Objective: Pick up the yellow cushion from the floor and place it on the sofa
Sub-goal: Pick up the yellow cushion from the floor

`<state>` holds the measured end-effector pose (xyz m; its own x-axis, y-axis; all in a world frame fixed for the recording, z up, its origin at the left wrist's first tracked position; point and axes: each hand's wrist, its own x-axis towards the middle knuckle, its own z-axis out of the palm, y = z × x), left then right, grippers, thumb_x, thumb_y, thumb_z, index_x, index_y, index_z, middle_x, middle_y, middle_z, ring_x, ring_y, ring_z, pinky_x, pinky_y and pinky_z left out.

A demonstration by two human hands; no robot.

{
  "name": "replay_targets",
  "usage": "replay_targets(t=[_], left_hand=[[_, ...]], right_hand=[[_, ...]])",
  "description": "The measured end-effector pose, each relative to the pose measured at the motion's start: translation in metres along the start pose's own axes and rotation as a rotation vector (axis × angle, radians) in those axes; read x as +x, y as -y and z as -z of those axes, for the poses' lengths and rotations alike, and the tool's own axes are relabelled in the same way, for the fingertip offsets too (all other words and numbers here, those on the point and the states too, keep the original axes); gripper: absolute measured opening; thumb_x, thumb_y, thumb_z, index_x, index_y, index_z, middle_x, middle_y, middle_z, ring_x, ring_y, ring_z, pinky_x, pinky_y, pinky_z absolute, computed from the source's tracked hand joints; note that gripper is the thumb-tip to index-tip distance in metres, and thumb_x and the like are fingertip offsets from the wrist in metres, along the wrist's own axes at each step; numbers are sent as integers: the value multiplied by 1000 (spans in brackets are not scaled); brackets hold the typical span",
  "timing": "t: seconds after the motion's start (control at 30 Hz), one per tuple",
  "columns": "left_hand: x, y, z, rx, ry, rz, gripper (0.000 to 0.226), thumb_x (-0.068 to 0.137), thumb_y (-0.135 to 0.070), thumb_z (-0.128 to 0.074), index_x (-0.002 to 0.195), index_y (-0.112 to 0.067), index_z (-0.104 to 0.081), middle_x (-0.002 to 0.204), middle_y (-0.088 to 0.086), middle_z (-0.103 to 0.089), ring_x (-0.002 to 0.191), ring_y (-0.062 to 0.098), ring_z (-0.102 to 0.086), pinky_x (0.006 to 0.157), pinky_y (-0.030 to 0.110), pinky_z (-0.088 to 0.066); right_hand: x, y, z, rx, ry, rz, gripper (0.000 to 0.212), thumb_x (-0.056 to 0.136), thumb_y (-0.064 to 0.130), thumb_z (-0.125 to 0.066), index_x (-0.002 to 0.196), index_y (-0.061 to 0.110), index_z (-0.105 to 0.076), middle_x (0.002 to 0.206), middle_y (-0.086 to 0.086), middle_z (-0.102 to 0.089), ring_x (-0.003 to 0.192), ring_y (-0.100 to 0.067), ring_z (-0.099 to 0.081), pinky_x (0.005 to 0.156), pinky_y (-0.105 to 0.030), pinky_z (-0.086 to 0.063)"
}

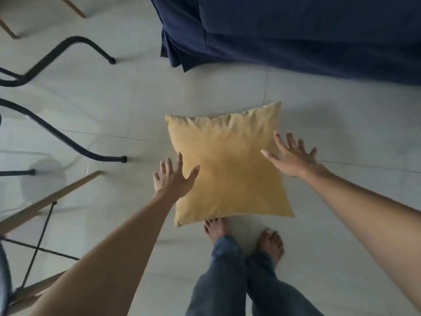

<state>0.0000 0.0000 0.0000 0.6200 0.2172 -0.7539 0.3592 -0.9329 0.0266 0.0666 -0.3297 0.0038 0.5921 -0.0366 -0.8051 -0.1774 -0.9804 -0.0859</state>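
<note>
**Both hands reaching for the cushion on the floor**

The yellow cushion [230,169] lies flat on the pale tiled floor [330,124], its near edge at the person's bare toes [213,225] and its far edge a little short of the dark blue sofa [296,33]. The left hand [172,179] is at the cushion's left edge and the right hand [293,159] at its right edge, both with fingers spread wide and nothing held. Whether either palm already touches the fabric is hard to tell from above; the thumbs overlap the cloth.

The cushion looks plump, soft and light, with wrinkles along the far seam, so it should squash under a grip rather than slip. Pressing in from the two opposite sides, roughly mid-edge, seems the sound hold; a single corner pinch would probably let it flop. Chair legs [75,142] stand well to the left, clear of the lift.
</note>
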Motion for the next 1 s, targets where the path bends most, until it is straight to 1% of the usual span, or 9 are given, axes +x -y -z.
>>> replay_targets(t=[0.2,0.37,0.43,0.5,0.57,0.63,0.73,0.83,1.0], left_hand=[[44,1,-48,-47,81,106,110,74,-101,-21,161,-47,18,173,9,-11,153,40,-26,110,62,-33],[72,4,-73,-196,52,46,115,67,-105,-30,156,-54,22,161,14,-38,133,44,-54,102,57,-47],[79,6,-80,-304,48,3,116,67,-103,-37,154,-57,24,158,19,-41,132,45,-54,103,59,-47],[85,7,-86,-466,64,-50,118,70,-97,-49,154,-58,23,164,20,-32,137,45,-48,108,57,-44],[88,6,-93,-633,49,-66,120,72,-90,-59,158,-55,16,169,17,-20,144,42,-39,113,49,-39],[89,-2,-99,-736,14,-47,121,73,-87,-65,161,-53,11,168,16,-19,148,38,-34,115,47,-35],[81,-17,-101,-808,-46,-81,125,71,-84,-70,161,-52,11,166,13,-23,148,33,-34,115,48,-34],[68,-25,-96,-860,-77,-79,128,64,-88,-72,157,-59,11,160,10,-32,144,31,-41,112,48,-39],[38,-31,-83,-903,-99,-100,127,65,-84,-75,158,-58,7,160,7,-34,144,28,-41,105,35,-37]], right_hand=[[45,-13,-64,-5,-17,25,92,90,90,-15,163,49,23,179,-5,11,161,-43,-14,121,-71,-19],[69,-10,-94,194,-21,65,96,85,94,-31,156,61,25,177,-6,16,151,-50,-35,116,-67,-34],[75,-11,-101,271,-43,71,101,84,92,-41,157,62,23,177,-6,18,151,-51,-36,116,-66,-35],[80,-12,-107,361,-57,91,106,84,87,-51,160,60,19,177,-8,14,153,-49,-33,118,-64,-33],[82,-13,-112,442,-83,144,109,86,79,-59,164,55,13,176,-12,6,155,-47,-30,121,-61,-31],[81,-14,-114,480,-134,201,111,89,68,-66,168,46,8,173,-17,-6,153,-46,-33,121,-59,-31],[74,-9,-114,516,-161,241,116,89,62,-71,170,38,8,167,-20,-17,149,-44,-41,120,-54,-34],[62,-5,-107,517,-173,244,118,87,67,-73,168,44,10,162,-16,-24,143,-42,-48,116,-54,-40],[30,-6,-93,536,-213,241,116,85,68,-75,167,50,7,159,-12,-30,138,-40,-52,108,-51,-46]])
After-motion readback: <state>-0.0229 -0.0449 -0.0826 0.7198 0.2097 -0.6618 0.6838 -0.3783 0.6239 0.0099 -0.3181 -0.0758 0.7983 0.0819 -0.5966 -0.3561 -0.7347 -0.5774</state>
